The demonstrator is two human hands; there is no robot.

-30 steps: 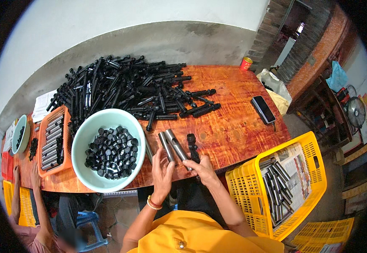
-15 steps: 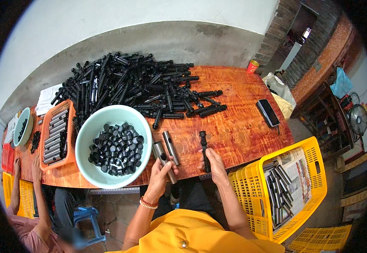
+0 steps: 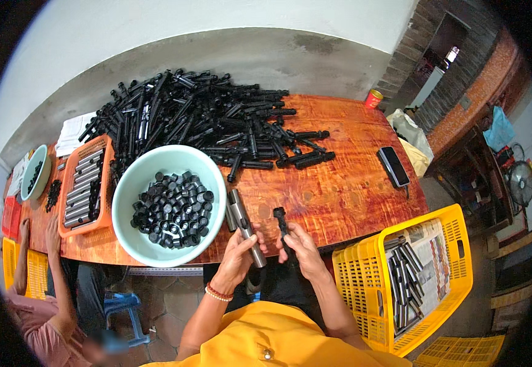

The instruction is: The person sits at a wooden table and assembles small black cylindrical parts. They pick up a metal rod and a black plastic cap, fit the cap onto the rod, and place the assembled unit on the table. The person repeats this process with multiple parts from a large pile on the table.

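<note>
My left hand [image 3: 235, 260] is closed around a silver metal tube [image 3: 241, 219], which slants with its far end up over the table. A second metal tube [image 3: 230, 220] lies just left of it, partly hidden, next to the bowl rim. Close by on the right, my right hand [image 3: 302, 248] grips a black plastic rod [image 3: 280, 219] with a ridged upper part; its lower end is hidden by the fingers. The rod and the tube are apart, both tilted, over the table's near edge. A large heap of similar black rods [image 3: 186, 116] covers the table's far side.
A pale green bowl [image 3: 122, 229] holds many black caps. Left of it, an orange basket [image 3: 108, 205] contains metal tubes. A yellow crate [image 3: 358, 275] with tubes on newspaper stands at right. A phone [image 3: 393, 166] lies on the table [image 3: 345, 183]. A co-worker's hands [image 3: 52, 235] rest at far left.
My right hand has moved left with the black rod, which now leans toward the tube. My left hand, still holding the tube, has shifted slightly right, and the whole view has shifted a little.
</note>
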